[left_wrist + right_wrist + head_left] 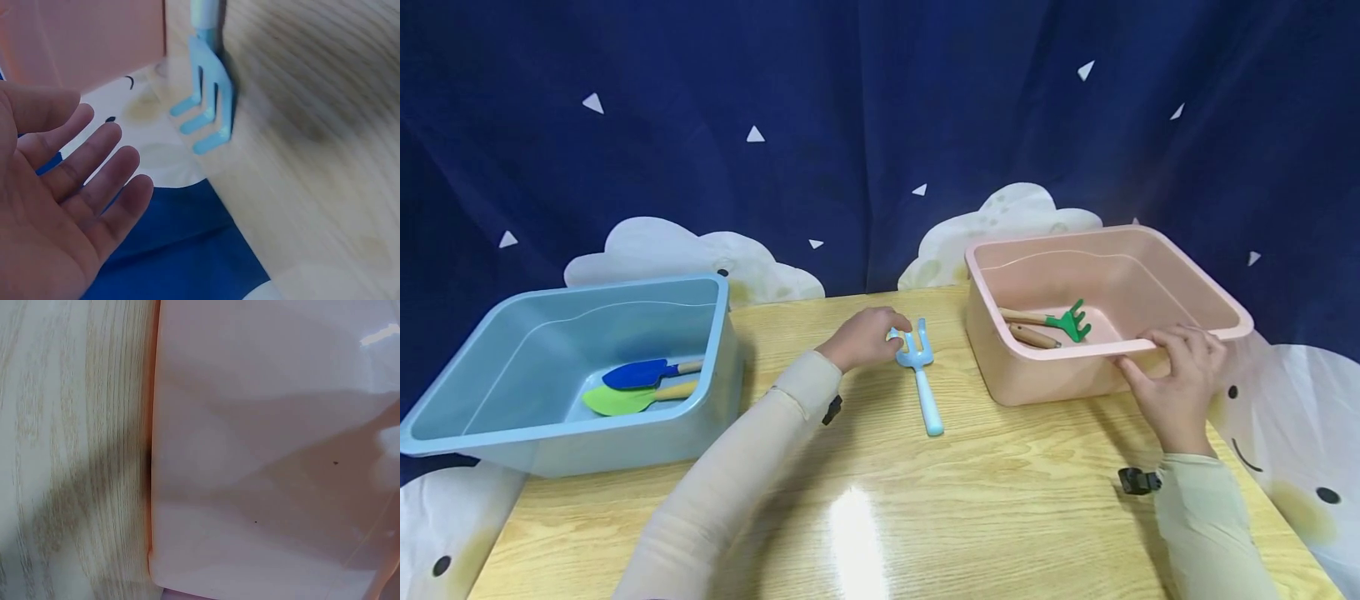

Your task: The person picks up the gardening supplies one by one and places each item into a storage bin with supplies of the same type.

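Observation:
A light blue toy hand fork [928, 402] lies on the table between two bins, tines away from me. My left hand [868, 337] hovers beside its tines. In the left wrist view the fingers of that hand [75, 187] are loosely bent and apart from the fork [215, 81], holding nothing. With its fingers over the near rim and its thumb outside, my right hand [1186, 383] grips the pink bin [1075, 373] near its front right corner. The right wrist view shows mostly the bin's outer wall [250, 444]. Inside lie a green toy rake [1070, 322] and a wooden handle [1033, 336].
On the left stands a blue bin [625, 450] holding a blue trowel [638, 374] and a lime green trowel [621, 400], both wooden-handled. A dark blue curtain [820, 108] with white clouds hangs behind the wooden table [985, 508].

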A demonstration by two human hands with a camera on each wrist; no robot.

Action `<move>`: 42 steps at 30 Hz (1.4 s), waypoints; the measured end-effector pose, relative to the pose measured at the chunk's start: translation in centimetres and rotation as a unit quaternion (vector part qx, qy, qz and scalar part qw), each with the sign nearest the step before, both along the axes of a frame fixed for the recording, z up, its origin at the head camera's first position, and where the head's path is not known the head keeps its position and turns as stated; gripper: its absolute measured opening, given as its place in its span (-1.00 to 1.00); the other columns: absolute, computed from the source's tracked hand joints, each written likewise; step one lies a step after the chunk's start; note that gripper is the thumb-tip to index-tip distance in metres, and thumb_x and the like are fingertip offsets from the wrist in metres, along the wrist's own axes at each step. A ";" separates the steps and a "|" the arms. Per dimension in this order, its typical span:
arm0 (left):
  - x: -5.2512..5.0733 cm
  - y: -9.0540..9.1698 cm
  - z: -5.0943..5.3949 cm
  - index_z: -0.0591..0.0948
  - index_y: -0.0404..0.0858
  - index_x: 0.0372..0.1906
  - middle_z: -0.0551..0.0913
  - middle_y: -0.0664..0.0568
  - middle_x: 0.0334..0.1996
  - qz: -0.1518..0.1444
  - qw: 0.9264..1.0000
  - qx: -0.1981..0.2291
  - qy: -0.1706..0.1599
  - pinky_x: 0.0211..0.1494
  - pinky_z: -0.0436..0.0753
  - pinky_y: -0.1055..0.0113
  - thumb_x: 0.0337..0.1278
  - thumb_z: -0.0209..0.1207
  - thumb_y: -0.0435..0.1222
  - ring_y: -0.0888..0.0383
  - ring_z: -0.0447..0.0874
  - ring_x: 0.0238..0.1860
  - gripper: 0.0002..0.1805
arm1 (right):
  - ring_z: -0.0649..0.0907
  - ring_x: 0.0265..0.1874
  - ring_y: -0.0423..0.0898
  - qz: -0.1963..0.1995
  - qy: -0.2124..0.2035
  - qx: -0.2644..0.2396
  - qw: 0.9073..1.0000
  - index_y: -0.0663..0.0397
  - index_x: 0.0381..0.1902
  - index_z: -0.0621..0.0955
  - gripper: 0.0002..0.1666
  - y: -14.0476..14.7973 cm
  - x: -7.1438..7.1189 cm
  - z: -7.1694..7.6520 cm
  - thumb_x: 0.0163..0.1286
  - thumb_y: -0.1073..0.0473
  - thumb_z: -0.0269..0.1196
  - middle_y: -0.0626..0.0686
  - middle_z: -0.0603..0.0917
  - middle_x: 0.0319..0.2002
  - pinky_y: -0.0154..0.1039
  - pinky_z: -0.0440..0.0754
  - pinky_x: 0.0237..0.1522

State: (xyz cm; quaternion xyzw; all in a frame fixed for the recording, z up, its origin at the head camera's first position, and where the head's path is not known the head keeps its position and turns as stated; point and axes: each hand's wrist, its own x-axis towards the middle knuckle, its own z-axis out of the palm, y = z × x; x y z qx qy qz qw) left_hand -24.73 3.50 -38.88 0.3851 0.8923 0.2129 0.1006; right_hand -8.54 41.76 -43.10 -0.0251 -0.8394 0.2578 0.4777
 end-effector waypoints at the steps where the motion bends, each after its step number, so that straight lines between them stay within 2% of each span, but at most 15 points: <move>1: 0.0 -0.2 -0.1 0.62 -0.28 0.19 0.66 -0.09 0.17 0.002 1.000 0.001 -0.002 0.28 0.56 0.13 0.30 0.10 -0.35 -0.04 0.62 0.21 -0.61 | 0.39 0.15 0.16 0.001 0.001 -0.001 1.000 0.43 -0.24 0.62 0.05 0.0 -0.1 0.0 0.06 -0.60 0.23 0.40 0.56 -0.14 -0.11 0.00 0.39; 6: 0.3 -0.4 -1.3 0.64 -0.28 0.15 0.67 -0.08 0.16 0.005 1.000 0.006 -0.013 0.30 0.55 0.10 0.27 0.17 -0.34 -0.08 0.60 0.24 -0.63 | 0.38 0.17 0.29 0.000 0.003 -0.006 1.000 0.42 -0.24 0.63 0.07 0.0 -0.3 0.1 0.03 -0.61 0.23 0.40 0.57 -0.13 -0.11 0.01 0.40; 8: 0.8 -0.1 -2.0 0.66 -0.26 0.13 0.68 -0.07 0.15 0.001 1.000 0.004 -0.018 0.29 0.55 0.10 0.25 0.21 -0.30 -0.07 0.60 0.24 -0.64 | 0.36 0.18 0.38 0.000 0.002 -0.007 1.000 0.42 -0.24 0.63 0.07 0.1 -0.4 0.2 0.03 -0.62 0.23 0.41 0.57 -0.13 -0.09 0.01 0.40; 14: 2.4 1.0 -4.1 0.63 -0.19 0.20 0.61 -0.04 0.23 -0.006 0.999 -0.027 -0.027 0.23 0.60 0.12 0.31 0.19 -0.13 -0.01 0.60 0.23 -0.58 | 0.36 0.17 0.39 0.006 0.008 -0.007 1.000 0.44 -0.24 0.62 0.05 0.1 -0.4 0.2 0.05 -0.59 0.25 0.42 0.56 -0.12 -0.12 0.00 0.41; 17: 3.0 1.6 -4.6 0.60 -0.17 0.24 0.56 -0.04 0.27 -0.004 0.999 -0.042 -0.017 0.20 0.63 0.12 0.33 0.17 -0.06 0.01 0.60 0.23 -0.53 | 0.41 0.20 0.10 0.007 0.014 -0.010 1.000 0.44 -0.24 0.62 0.02 0.1 -0.4 0.1 0.06 -0.55 0.28 0.42 0.56 -0.12 -0.14 0.02 0.41; 21: 3.5 2.4 -5.1 0.61 -0.12 0.23 0.56 -0.01 0.27 -0.007 0.998 -0.065 0.010 0.14 0.66 0.15 0.33 0.13 0.00 0.05 0.61 0.22 -0.53 | 0.28 0.20 -0.30 0.006 0.017 -0.012 1.000 0.43 -0.23 0.63 0.00 0.2 -0.2 0.0 0.05 -0.53 0.30 0.42 0.57 -0.11 -0.16 0.01 0.40; 23: 3.7 2.7 -5.3 0.63 -0.10 0.21 0.58 0.01 0.25 -0.009 0.997 -0.074 0.019 0.09 0.67 0.18 0.33 0.13 0.01 0.08 0.62 0.19 -0.54 | 0.32 0.20 -0.24 0.001 0.015 -0.010 1.000 0.43 -0.23 0.63 0.02 0.3 -0.1 -0.1 0.05 -0.55 0.28 0.43 0.57 -0.10 -0.15 0.01 0.41; 25: 3.9 3.0 -5.4 0.65 -0.10 0.18 0.60 0.02 0.22 -0.009 0.997 -0.077 0.021 0.05 0.68 0.20 0.33 0.13 0.02 0.08 0.64 0.14 -0.55 | 0.37 0.21 -0.06 -0.002 0.012 -0.014 1.000 0.43 -0.22 0.64 0.04 0.4 0.0 -0.1 0.03 -0.57 0.28 0.43 0.57 -0.09 -0.15 0.00 0.41; 29: 4.1 3.3 -5.7 0.67 -0.09 0.15 0.61 0.03 0.18 -0.006 0.996 -0.084 0.025 -0.03 0.68 0.21 0.32 0.13 0.03 0.08 0.65 0.07 -0.56 | 0.35 0.22 0.29 -0.001 0.005 -0.020 1.000 0.44 -0.21 0.63 -0.16 0.6 0.3 -0.1 0.05 -0.33 0.39 0.43 0.55 -0.08 -0.15 -0.02 0.42; 32: 4.3 3.4 -6.0 0.67 -0.08 0.14 0.62 0.04 0.15 -0.003 0.996 -0.087 0.034 -0.14 0.67 0.26 0.32 0.12 0.04 0.10 0.65 -0.02 -0.56 | 0.34 0.21 0.36 -0.002 -0.001 -0.023 1.000 0.44 -0.21 0.62 -0.20 0.6 0.5 -0.2 0.04 -0.27 0.40 0.42 0.54 -0.07 -0.16 -0.04 0.43; 37: 4.3 3.4 -6.4 0.69 -0.07 0.10 0.61 0.04 0.09 0.006 0.995 -0.086 0.045 -0.28 0.60 0.34 0.31 0.14 0.02 0.15 0.59 -0.17 -0.59 | 0.34 0.21 0.40 -0.002 -0.007 -0.017 1.000 0.45 -0.21 0.62 0.03 0.5 0.3 -0.3 0.07 -0.55 0.26 0.42 0.54 -0.07 -0.12 -0.05 0.43; 42: 4.1 3.2 -6.7 0.69 -0.07 0.07 0.60 0.01 0.09 0.012 0.995 -0.083 0.050 -0.35 0.55 0.37 0.27 0.20 -0.01 0.18 0.54 -0.26 -0.63 | 0.35 0.22 0.39 0.005 -0.008 -0.015 1.000 0.44 -0.20 0.62 -0.14 0.3 0.0 -0.3 0.07 -0.36 0.35 0.43 0.55 -0.07 -0.11 -0.03 0.44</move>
